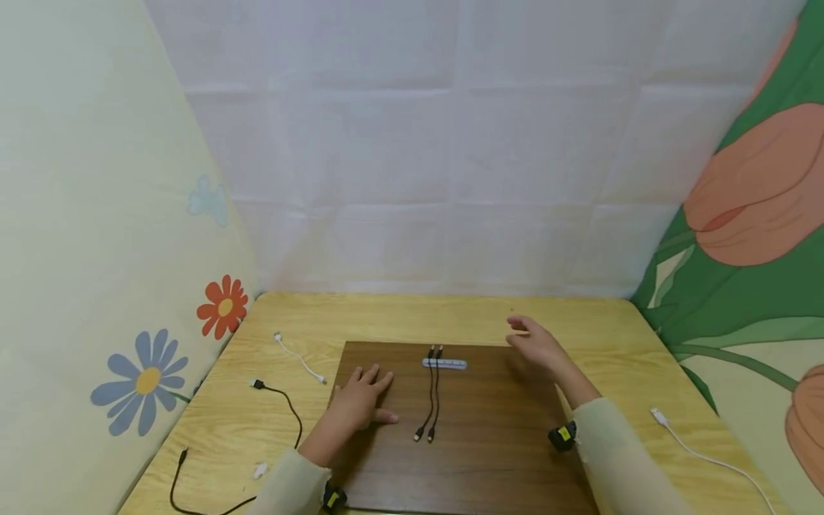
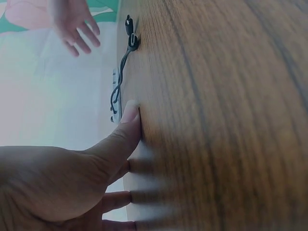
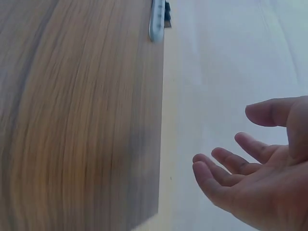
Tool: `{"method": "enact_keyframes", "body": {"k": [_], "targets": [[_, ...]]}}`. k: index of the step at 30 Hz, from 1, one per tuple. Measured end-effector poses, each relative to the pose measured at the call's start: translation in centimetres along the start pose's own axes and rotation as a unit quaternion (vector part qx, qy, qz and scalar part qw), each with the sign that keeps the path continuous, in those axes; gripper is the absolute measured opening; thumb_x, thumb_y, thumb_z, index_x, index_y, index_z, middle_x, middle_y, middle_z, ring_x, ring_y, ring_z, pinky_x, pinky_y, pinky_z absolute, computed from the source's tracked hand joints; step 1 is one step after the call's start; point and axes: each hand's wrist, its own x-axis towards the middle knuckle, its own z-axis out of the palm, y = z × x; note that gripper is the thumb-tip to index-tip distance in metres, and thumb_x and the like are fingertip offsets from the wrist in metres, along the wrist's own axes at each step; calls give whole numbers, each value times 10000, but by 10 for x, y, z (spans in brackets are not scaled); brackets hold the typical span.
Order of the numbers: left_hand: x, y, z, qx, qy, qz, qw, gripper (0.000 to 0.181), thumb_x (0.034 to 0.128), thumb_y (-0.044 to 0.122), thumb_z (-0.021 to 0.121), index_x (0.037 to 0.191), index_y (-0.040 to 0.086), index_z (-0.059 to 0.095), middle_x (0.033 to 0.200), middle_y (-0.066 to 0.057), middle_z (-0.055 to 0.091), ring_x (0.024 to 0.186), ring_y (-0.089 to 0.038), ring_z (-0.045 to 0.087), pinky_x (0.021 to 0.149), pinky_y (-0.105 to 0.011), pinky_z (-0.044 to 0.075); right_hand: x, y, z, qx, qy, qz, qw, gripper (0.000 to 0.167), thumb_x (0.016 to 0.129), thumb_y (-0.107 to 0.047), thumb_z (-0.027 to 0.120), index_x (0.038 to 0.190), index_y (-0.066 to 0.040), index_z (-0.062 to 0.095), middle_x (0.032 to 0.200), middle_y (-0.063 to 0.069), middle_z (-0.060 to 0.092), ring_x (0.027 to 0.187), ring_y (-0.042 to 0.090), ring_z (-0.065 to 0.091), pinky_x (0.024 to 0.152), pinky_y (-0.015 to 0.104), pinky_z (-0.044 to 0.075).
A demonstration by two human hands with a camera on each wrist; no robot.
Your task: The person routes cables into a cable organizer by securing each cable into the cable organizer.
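On a dark wooden board (image 1: 489, 429) lie two short black USB cables (image 1: 435, 400), side by side, their upper ends across a pale blue cable organizer strip (image 1: 454, 364) near the board's far edge. My left hand (image 1: 357, 400) rests on the board's left part with fingers spread; in the left wrist view its thumb (image 2: 118, 139) touches the wood. Above the far right corner of the board hovers my right hand (image 1: 537, 348), fingers loosely bent and holding nothing. The right wrist view shows that same hand (image 3: 260, 173) apart from the board, beside one end of the strip (image 3: 157, 21).
Left of the board lie a short white cable (image 1: 300, 358), a black USB cable (image 1: 286, 400), another black cable end (image 1: 177, 476) and a small white piece (image 1: 260, 470). A white cable (image 1: 702, 455) lies at the right. A white curtain (image 1: 450, 179) hangs behind the table.
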Motion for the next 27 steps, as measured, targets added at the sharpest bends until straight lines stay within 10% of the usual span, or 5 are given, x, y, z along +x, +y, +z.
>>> {"method": "enact_keyframes", "body": {"k": [27], "targets": [[-1, -2, -3, 361, 29, -71, 9993, 855, 803, 584, 732, 1525, 210, 468, 1609, -125, 368, 1477, -439, 298, 1017, -741, 369, -65, 52, -65, -876, -36, 159, 9960, 708, 1071, -345, 499, 1515, 133, 225, 1514, 442, 223, 1330, 643, 304, 971, 679, 430]]}}
